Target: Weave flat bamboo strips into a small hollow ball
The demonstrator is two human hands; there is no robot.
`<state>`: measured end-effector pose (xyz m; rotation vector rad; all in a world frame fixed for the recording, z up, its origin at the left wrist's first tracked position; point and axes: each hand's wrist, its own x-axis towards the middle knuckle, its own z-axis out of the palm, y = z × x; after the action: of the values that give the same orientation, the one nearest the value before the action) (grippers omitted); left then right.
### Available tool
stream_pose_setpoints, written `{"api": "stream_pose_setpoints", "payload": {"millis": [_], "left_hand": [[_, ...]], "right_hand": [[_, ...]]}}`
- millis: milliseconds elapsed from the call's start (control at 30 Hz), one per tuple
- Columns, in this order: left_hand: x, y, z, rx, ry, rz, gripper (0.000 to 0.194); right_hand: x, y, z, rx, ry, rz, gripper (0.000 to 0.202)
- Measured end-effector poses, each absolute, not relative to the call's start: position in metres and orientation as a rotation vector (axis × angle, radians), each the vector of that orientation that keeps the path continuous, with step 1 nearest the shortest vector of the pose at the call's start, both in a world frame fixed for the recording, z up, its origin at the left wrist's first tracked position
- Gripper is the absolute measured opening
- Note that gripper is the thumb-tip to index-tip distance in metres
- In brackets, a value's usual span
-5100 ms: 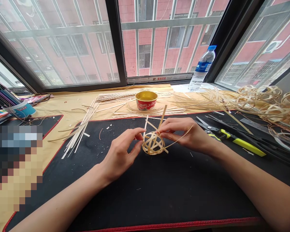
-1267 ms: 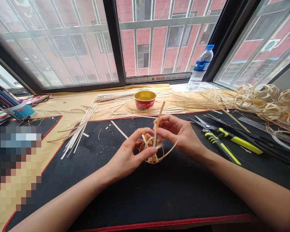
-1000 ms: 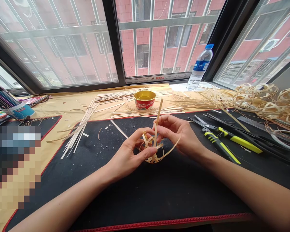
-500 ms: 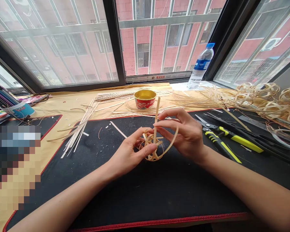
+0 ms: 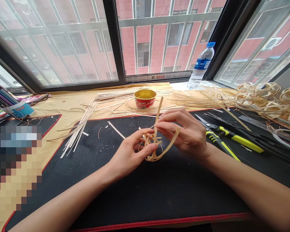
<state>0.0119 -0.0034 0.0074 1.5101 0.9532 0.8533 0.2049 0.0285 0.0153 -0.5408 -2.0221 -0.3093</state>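
Note:
A small round weave of pale bamboo strips [image 5: 152, 157] is held above the black mat. My left hand [image 5: 137, 147] is closed around its left side, thumb pressed on the front, and hides part of the weave. One bamboo strip [image 5: 159, 109] stands up out of the weave, leaning slightly right. My right hand [image 5: 183, 132] pinches this strip between thumb and fingers just above the weave. Another strip end [image 5: 172, 140] curves out to the right, below my right fingers.
Pliers with yellow-black handles [image 5: 222, 141] lie right of my hand. A red and gold tin [image 5: 145, 99] stands behind the mat [image 5: 140, 199]. Loose strips [image 5: 81, 129] lie left; coiled strips [image 5: 261, 100] are piled right. A water bottle [image 5: 200, 69] stands by the window.
The upright strip has tilted to the right at its top. The curved strip end has swung outward, right and down. My right hand has shifted slightly right; my left hand keeps its hold.

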Motion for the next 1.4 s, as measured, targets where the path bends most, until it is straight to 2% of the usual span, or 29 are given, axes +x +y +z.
{"api": "stream_pose_setpoints", "payload": {"millis": [167,333,633,1000,1167,1400], "left_hand": [[0.0142,-0.005,0.0083,1.459,0.959,0.851,0.046],[0.0147,-0.0061,0.01,1.47,0.951,0.86,0.039],[0.0113,-0.0049,0.0095,1.487,0.923,0.854,0.031],[0.0122,-0.0057,0.0128,1.45,0.928,0.833,0.038],[0.01,-0.005,0.0129,1.449,0.928,0.793,0.041],[0.0084,-0.0027,0.0114,1.413,0.896,0.806,0.041]], "right_hand": [[0.2094,0.0309,0.0171,-0.575,-2.114,-0.361,0.01],[0.2132,0.0345,0.016,-0.66,-2.172,-0.248,0.01],[0.2116,0.0331,0.0159,-0.827,-2.225,0.337,0.007],[0.2088,0.0309,0.0218,-0.972,-2.081,0.85,0.013],[0.206,0.031,0.0204,-0.982,-2.034,0.904,0.015],[0.2075,0.0329,0.017,-0.885,-2.115,0.792,0.011]]}}
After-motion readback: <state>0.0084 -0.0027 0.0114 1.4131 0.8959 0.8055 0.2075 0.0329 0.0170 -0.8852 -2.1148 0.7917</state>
